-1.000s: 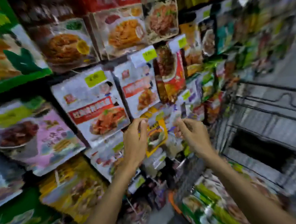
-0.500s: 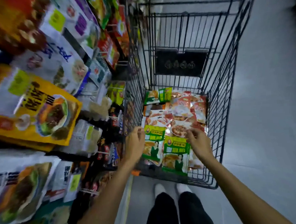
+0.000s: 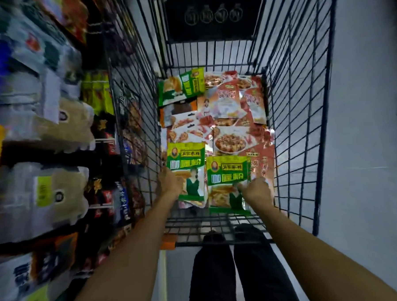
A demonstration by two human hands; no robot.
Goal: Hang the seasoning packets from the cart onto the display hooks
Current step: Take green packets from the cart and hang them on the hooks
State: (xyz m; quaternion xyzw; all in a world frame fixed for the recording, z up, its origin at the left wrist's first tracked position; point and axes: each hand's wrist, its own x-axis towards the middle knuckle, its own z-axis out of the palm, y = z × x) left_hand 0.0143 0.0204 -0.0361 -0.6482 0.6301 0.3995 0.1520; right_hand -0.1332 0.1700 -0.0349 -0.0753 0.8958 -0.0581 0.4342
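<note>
Left hand: fingers curled round left green packet edge.
Right hand: pinching right green packet.
Cart: 2 green packets over red packets.

Wire cart: two green packets lie side by side at the near end, red packets heaped behind, one more green far left.
</note>
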